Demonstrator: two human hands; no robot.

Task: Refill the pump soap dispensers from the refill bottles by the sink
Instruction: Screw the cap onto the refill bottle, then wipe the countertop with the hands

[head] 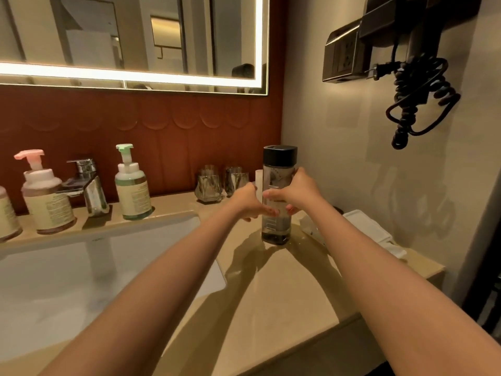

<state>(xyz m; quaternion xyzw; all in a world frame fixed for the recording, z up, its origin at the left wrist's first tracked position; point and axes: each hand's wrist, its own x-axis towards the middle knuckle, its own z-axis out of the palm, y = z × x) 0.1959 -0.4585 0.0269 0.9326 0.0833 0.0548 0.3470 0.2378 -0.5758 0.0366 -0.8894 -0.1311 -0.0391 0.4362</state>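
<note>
The clear refill bottle (275,183) stands upright on the beige counter (271,283), just right of the sink (81,270) and close to the corner where the side wall meets the red panelling. It wears a black cap (280,156), has pale lettering running down its side, and looks darker near its base.

Both hands are on it. The right hand (299,192) wraps the bottle's middle from the right, thumb laid across the front and fingers curled round the far side. The left hand (248,202) comes in from the left a little lower, thumb raised beside the bottle and bent fingers reaching onto its lower front, so the bottle sits clasped between the two.

Just behind the left hand stand two faceted glasses (210,185) side by side on the back ledge. Farther left along that ledge is a green-topped pump dispenser (132,191), then the chrome faucet (88,183), then a pink-topped pump dispenser (42,198), all upright; another bottle is cut off at the left edge.

To the right of the refill bottle lie white folded items (371,229); I cannot tell what they are. On the side wall hangs a dark hair dryer unit (401,28) with a coiled cord (417,101) and a socket panel (344,57). A lit mirror (130,36) runs above the sink.
</note>
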